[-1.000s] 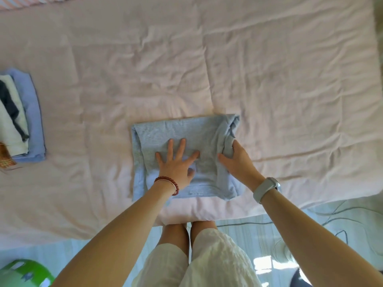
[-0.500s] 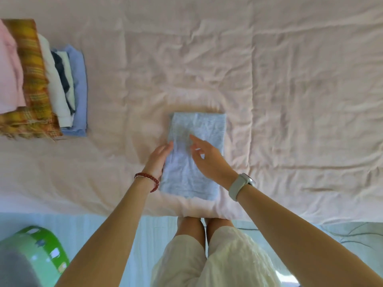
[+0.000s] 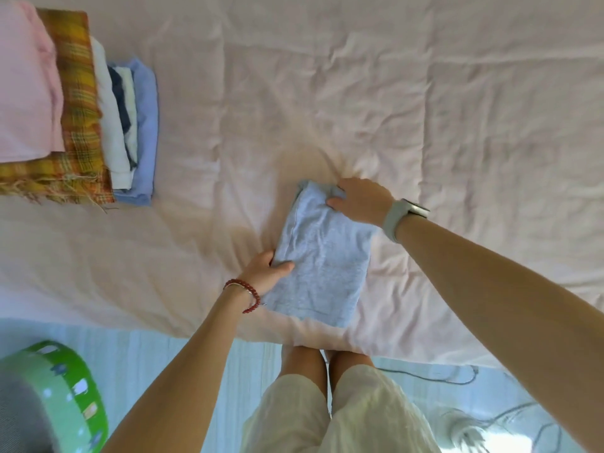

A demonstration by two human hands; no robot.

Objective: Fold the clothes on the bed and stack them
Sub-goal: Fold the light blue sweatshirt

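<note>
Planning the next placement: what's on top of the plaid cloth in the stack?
A folded pink garment lies on the plaid cloth, covering its left part. Whether anything sits between them is hidden.

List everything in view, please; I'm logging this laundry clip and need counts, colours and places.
folded garment: 1, light blue-grey, near bed edge, gripped at both ends
stack of folded clothes: 1; pink, yellow plaid, white, dark, blue layers; bed's far left
bed sheet: 1, pale pink, wrinkled
tub: 1, green, floor lower left
cables: count unclear, grey, floor lower right
left hand: red bead bracelet, grips garment's near-left edge
right hand: grey watch, grips garment's far end
</note>
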